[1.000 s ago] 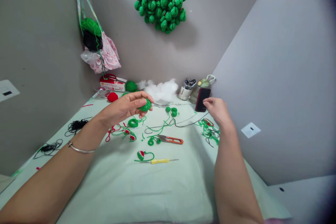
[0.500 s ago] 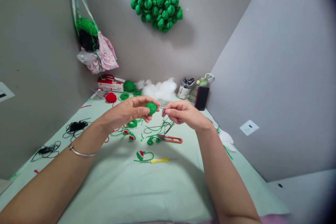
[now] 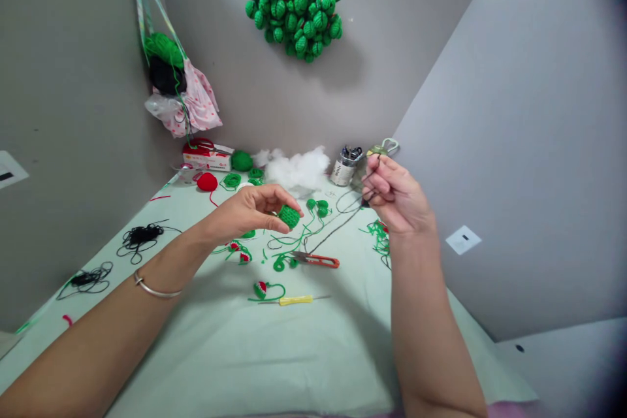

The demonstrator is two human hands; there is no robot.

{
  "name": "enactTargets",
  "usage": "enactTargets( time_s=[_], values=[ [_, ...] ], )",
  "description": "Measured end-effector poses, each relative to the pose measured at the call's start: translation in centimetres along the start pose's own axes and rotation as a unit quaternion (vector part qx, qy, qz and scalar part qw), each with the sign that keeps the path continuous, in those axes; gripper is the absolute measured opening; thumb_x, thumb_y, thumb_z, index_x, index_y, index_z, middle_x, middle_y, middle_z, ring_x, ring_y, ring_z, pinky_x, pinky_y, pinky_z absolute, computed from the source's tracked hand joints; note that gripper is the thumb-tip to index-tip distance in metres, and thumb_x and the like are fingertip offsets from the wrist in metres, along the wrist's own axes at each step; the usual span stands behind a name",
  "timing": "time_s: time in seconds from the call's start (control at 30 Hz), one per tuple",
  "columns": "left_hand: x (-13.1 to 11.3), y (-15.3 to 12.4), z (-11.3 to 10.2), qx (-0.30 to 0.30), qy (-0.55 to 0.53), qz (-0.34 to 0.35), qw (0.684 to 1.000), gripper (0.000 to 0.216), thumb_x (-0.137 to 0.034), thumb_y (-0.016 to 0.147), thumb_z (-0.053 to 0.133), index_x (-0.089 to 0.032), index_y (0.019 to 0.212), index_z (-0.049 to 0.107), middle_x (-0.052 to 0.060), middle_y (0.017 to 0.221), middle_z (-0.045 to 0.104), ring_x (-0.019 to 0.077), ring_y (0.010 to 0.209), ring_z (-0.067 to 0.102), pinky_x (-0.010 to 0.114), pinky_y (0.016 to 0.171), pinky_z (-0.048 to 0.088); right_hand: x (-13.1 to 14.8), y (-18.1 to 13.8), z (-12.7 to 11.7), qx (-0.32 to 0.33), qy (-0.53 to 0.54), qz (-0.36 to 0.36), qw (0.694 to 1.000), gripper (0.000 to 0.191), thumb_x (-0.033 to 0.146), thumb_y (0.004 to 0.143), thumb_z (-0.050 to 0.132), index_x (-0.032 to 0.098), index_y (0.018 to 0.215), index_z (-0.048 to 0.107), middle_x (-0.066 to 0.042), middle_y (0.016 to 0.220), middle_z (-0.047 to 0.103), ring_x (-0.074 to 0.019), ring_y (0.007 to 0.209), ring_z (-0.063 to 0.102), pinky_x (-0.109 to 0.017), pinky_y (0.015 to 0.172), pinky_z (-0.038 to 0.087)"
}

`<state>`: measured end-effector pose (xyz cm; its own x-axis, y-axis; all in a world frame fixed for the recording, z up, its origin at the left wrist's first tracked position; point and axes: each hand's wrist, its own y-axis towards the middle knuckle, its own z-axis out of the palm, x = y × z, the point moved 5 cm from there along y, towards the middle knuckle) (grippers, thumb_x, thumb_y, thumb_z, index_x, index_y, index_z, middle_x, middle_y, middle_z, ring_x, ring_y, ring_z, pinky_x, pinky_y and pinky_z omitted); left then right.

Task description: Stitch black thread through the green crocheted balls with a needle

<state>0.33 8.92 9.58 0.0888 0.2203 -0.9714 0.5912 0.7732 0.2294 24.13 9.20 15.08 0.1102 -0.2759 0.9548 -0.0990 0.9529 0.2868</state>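
The left hand [image 3: 255, 210] is holding the green ball [image 3: 290, 216] between its fingers [image 3: 280, 193]; the right hand [image 3: 402, 194] is grasping dark thread [image 3: 337, 228]. Orange snips [image 3: 324, 261] are lying below on the bench [image 3: 274, 366].

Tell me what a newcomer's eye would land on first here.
Probably the big cluster of green yarn balls hanging high against the grey back wall. Next, above the pale cloth, the left hand holding a small green ball and the right hand gripping dark thread. Behind them, a fluffy white heap lies at the wall's foot.
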Motion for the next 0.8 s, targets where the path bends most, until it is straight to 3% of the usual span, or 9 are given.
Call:
enactTargets(
  time_s=[0.1,0.27,0.33,0.4,0.5,0.6,0.7,0.8],
  values=[
    [0.0,0.2,-0.2,-0.024,-0.014,0.015,1.000,0.027,-0.023,0.074,0.085,-0.023,0.100,0.075,0.005,0.102,0.070,0.0164,0.087,0.064,0.031,0.081,0.057,0.5,-0.7,-0.5,0.031,-0.099,0.000,0.995,0.027,0.044,0.080,0.075,0.018,0.085,0.069,0.007,0.052,0.035,-0.0076,0.049,0.023,-0.025,0.046,0.016],
    [0.4,0.4,-0.8,-0.053,-0.047,0.019,0.997,0.032,-0.027,0.078,0.081,-0.026,0.110,0.073,0.003,0.104,0.068,0.0164,0.086,0.067,0.035,0.089,0.057,0.3,-2.0,2.6,0.149,-0.221,0.001,0.964,0.025,0.039,0.091,0.065,0.016,0.091,0.075,0.005,0.052,0.041,-0.0083,0.050,0.032,-0.025,0.049,0.024],
    [0.5,0.4,-1.0,-0.056,-0.051,0.015,0.997,0.034,-0.028,0.080,0.080,-0.027,0.114,0.072,0.004,0.109,0.068,0.0174,0.092,0.067,0.037,0.095,0.055,0.0,-2.3,3.8,0.184,-0.290,-0.008,0.939,0.025,0.037,0.094,0.061,0.017,0.095,0.076,0.002,0.059,0.051,-0.0101,0.055,0.041,-0.025,0.053,0.032],
    [0.5,0.4,-1.1,-0.057,-0.053,0.015,0.997,0.034,-0.029,0.082,0.079,-0.027,0.116,0.071,0.004,0.111,0.068,0.0179,0.095,0.067,0.038,0.098,0.053,-0.2,-2.4,4.3,0.176,-0.378,-0.033,0.908,0.026,0.037,0.095,0.058,0.019,0.102,0.075,-0.003,0.076,0.063,-0.0134,0.067,0.051,-0.027,0.062,0.039],
    [0.2,0.5,-1.1,-0.057,-0.047,0.028,0.997,0.031,-0.029,0.083,0.078,-0.027,0.113,0.071,0.002,0.103,0.067,0.0163,0.090,0.066,0.034,0.092,0.053,0.0,-2.5,4.2,0.140,-0.446,-0.071,0.881,0.028,0.034,0.098,0.054,0.022,0.115,0.072,-0.006,0.099,0.067,-0.0177,0.087,0.058,-0.031,0.076,0.045],
    [0.1,0.5,-1.0,-0.069,-0.048,0.033,0.996,0.031,-0.028,0.081,0.080,-0.026,0.110,0.070,0.000,0.096,0.064,0.0141,0.082,0.066,0.031,0.086,0.053,0.5,-2.7,4.3,0.141,-0.357,-0.084,0.919,0.028,0.031,0.099,0.052,0.022,0.120,0.069,-0.006,0.100,0.065,-0.0153,0.082,0.058,-0.029,0.073,0.047],
    [0.2,0.6,-0.7,-0.080,-0.066,0.023,0.994,0.034,-0.028,0.078,0.083,-0.025,0.108,0.068,0.001,0.101,0.065,0.0148,0.082,0.068,0.033,0.087,0.053,1.1,-2.7,4.7,0.082,-0.209,-0.108,0.969,0.022,0.029,0.096,0.059,0.021,0.114,0.069,-0.003,0.093,0.065,-0.0113,0.070,0.055,-0.027,0.064,0.048],
    [0.4,0.6,0.1,-0.067,-0.087,0.014,0.994,0.038,-0.027,0.077,0.084,-0.024,0.111,0.067,0.003,0.108,0.067,0.0166,0.086,0.070,0.034,0.089,0.053,0.6,-2.7,6.1,0.041,-0.122,-0.127,0.984,0.018,0.025,0.091,0.065,0.021,0.108,0.068,-0.002,0.090,0.064,-0.0101,0.068,0.058,-0.026,0.064,0.051]
  ],
)
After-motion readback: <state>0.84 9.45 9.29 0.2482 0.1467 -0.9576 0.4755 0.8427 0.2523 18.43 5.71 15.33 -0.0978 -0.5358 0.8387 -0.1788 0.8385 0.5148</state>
